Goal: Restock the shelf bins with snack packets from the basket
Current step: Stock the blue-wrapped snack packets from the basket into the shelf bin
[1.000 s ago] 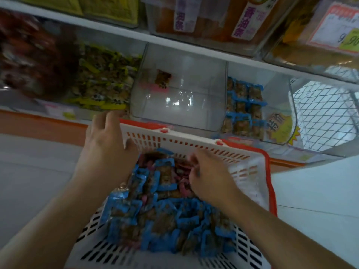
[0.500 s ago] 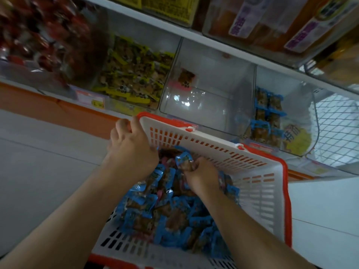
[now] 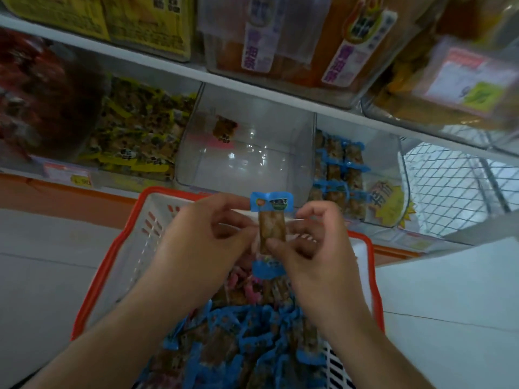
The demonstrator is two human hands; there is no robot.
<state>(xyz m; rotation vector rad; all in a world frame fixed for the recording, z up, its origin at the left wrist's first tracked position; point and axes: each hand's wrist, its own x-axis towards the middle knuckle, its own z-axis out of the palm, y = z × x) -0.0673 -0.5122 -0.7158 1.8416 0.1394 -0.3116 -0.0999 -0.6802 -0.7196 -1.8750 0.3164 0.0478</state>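
Blue-ended snack packet (image 3: 271, 220) is now lifted above the basket (image 3: 134, 248); half a sec ago both hands were down in the pile. Left hand (image 3: 202, 242) and right hand (image 3: 311, 256) each pinch it. Clear, nearly empty bin (image 3: 247, 153) sits behind; blue-packet bin (image 3: 387, 164) at right. Packet upright, long axis vertical.

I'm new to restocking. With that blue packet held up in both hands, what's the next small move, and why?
Probably carry the blue packet, pinched by the left hand and right hand, forward and right into the bin of blue packets. Its wrapper matches those, and that bin looks only partly filled.
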